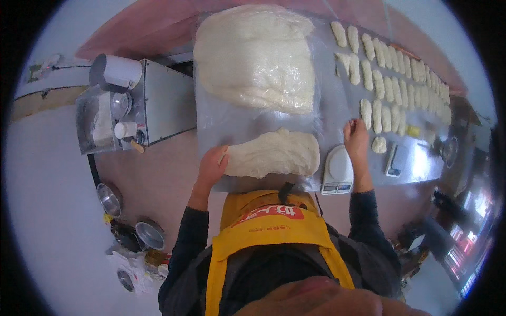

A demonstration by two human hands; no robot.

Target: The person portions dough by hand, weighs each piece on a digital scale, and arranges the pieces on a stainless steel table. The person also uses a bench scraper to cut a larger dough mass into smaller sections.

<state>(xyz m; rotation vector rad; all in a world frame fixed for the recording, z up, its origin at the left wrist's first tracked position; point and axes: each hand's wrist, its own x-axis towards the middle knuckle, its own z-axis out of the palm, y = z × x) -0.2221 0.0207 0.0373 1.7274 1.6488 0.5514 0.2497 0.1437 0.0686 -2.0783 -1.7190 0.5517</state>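
My left hand (pixel 213 166) grips the left end of a long slab of pale dough (pixel 276 154), its thumb and fingers against the dough's edge. My right hand (pixel 357 136) is raised above the back of a white kitchen scale (pixel 340 166), with its fingers drawn together beside the nearest dough strip (pixel 366 114). A blurred grey, blade-like shape extends away from these fingers; whether they hold it cannot be told. Beyond the slab lies a large mass of dough (pixel 257 59) on clear plastic sheeting (pixel 221 114).
Rows of dough strips (pixel 389 89) fill the metal table's right part. Near them are a small dough lump (pixel 379 145) and a second scale (pixel 397 158). At left, a metal pot (pixel 122 71), a flour bin (pixel 101 122) and a white jar (pixel 125 130) stand by a cabinet (pixel 170 98).
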